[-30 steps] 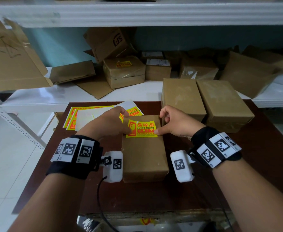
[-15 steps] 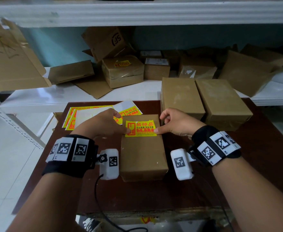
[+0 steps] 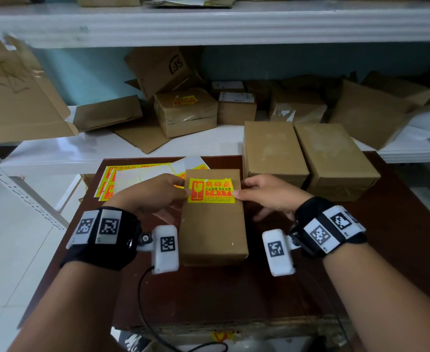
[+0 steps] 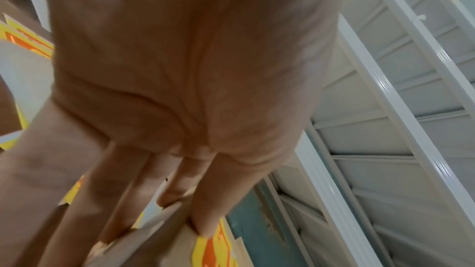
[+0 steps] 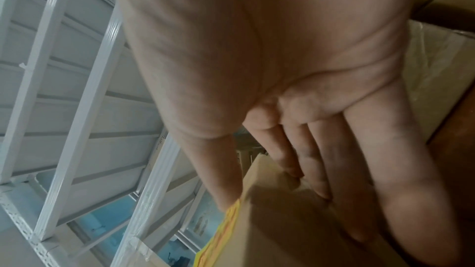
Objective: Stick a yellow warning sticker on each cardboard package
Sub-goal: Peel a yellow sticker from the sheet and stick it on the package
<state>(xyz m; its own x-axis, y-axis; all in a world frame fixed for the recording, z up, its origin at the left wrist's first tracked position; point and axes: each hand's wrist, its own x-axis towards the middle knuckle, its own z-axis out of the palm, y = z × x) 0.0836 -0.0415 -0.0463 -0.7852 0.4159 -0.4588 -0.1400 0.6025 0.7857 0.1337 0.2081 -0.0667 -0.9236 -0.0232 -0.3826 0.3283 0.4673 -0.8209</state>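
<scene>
Your left hand [image 3: 155, 196] slid off the sticker [image 3: 211, 190], only its thumb now on the sticker's left edge

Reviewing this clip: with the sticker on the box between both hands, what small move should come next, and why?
Probably smooth the yellow sticker flat: its top edge looks wrinkled on the cardboard package, and the left hand and right hand only touch its ends.

A dark brown surface [image 3: 399, 237] carries one cardboard box [image 3: 212, 237] at its middle, two more boxes [image 3: 310, 158] at the far right corner, and sticker sheets [image 3: 132, 179] at the far left.
</scene>
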